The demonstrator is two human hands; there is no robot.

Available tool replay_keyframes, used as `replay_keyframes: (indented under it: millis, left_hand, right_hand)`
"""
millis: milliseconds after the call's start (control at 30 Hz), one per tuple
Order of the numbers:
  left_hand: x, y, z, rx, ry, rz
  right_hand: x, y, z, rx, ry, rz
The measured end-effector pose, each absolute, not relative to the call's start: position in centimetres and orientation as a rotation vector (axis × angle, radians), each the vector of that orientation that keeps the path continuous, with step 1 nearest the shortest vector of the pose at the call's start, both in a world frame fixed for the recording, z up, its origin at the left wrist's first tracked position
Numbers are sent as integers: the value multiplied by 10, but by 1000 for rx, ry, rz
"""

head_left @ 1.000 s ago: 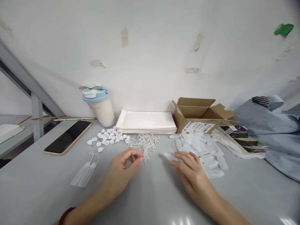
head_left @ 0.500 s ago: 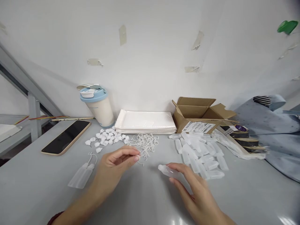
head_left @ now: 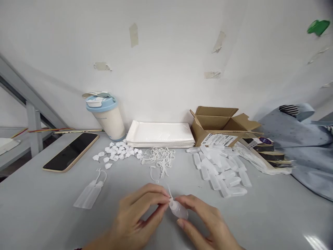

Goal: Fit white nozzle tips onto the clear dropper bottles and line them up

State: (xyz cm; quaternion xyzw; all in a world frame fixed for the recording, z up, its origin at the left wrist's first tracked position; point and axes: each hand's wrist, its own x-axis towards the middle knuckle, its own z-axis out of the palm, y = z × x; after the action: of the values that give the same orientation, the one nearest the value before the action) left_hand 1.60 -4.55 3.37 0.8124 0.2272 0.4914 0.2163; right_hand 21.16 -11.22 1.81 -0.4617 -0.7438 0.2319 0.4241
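Writing: the cup (head_left: 110,121) carries small dark lettering that seems to end in "AIN"; you cannot make out the rest. The white label (head_left: 220,139) on the open carton (head_left: 201,130) shows print and bar-like marks, too small to read. The purple sticker (head_left: 265,140) at right is likewise illegible.

Hands: your left hand (head_left: 130,215) has thumb and fingertips pinched together at the bottle neck, a white cord (head_left: 170,191) rising beside them. Your right hand (head_left: 215,222) is curved, thumb and index finger either side of the small translucent bottle (head_left: 180,210). The bottle is between your hands, over the near part of the grey table (head_left: 281,211), neck tilted toward your left fingers.

Change: half a second ago your hands were apart, the left by the cord pile (head_left: 163,158), the bottle in the right. Now both meet at the bottle, nearer you. The two corded bottles (head_left: 88,195) at left remain lying side by side.
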Motion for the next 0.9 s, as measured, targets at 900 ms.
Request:
replay_keyframes:
  millis: [900]
  left_hand:
    - [10,-54,33,2409,481,1089]
  right_hand:
    - [208,-113,15,-1143,-1802,695]
